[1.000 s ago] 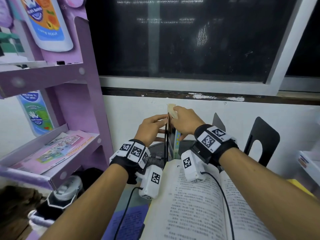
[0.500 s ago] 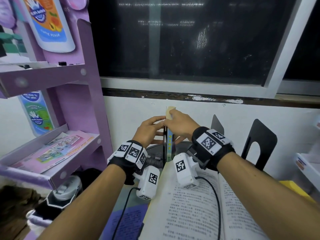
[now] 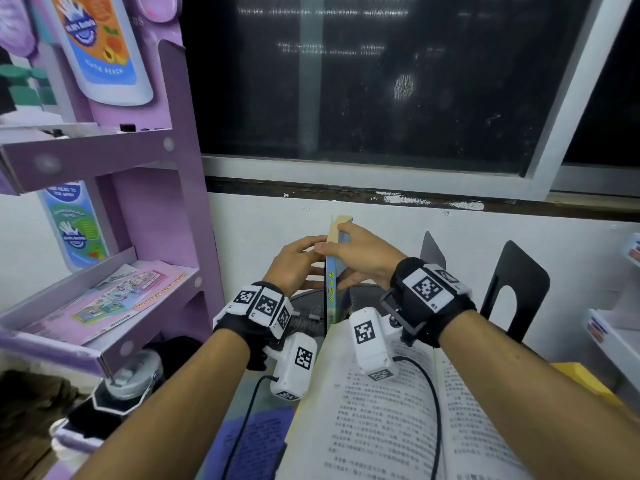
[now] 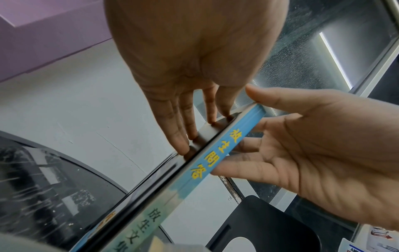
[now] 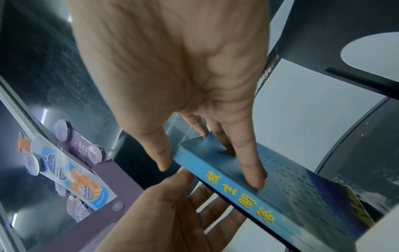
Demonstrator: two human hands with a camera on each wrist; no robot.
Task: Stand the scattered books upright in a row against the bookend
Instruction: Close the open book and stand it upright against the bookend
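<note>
A thin blue book (image 3: 331, 292) with yellow characters on its spine stands upright, spine toward me. Its left cover lies against a thin black bookend plate (image 4: 207, 134), seen edge-on in the head view. My left hand (image 3: 294, 261) presses straight fingers (image 4: 183, 133) flat on the plate's far side. My right hand (image 3: 356, 258) holds the book's top, fingers (image 5: 248, 162) on the right cover (image 5: 291, 170) and thumb at the top left corner. An open book (image 3: 381, 410) lies flat in front, under my wrists.
A purple shelf unit (image 3: 162, 202) stands close on the left. A second black bookend (image 3: 516, 296) and a grey one (image 3: 431, 251) stand to the right against the white wall. A purple booklet (image 3: 249, 441) lies near the front edge.
My right hand has brought the blue book leftward, closing the gap to the black bookend plate. The left hand has stayed pressed on the plate.
</note>
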